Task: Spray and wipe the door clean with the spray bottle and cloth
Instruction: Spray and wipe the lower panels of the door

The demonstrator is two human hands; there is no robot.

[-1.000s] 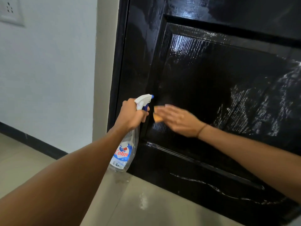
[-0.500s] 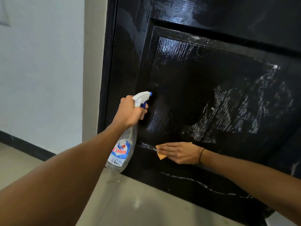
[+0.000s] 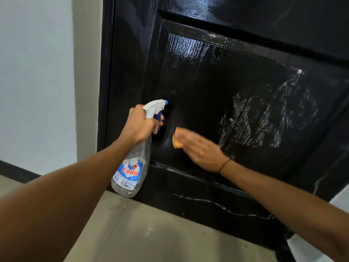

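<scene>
My left hand (image 3: 140, 125) grips the neck of the clear plastic spray bottle (image 3: 132, 167), which has a white trigger head, a blue nozzle tip and a blue-and-red label. My fingers are curled round the neck below the trigger. The bottle hangs tilted, base toward the floor, nozzle aimed at the glossy black panelled wooden door (image 3: 217, 82). The bottle sits just beside the left stile of the door, near its lower edge.

My right hand (image 3: 200, 150) lies flat on the recessed panel, fingers straight and together, pressing the small orange cloth (image 3: 177, 138) against the wood. Only the left end of the cloth shows past my fingertips; the rest is hidden under the palm. A thin dark band (image 3: 224, 165) circles my right wrist.

White streaks of wet cleaner (image 3: 272, 118) cover the right part of the panel, well apart from the cloth. A thin white run (image 3: 222, 206) crosses the bottom rail. The beige tiled floor (image 3: 160, 233) lies near; the pale wall (image 3: 35, 82) stands to the left
</scene>
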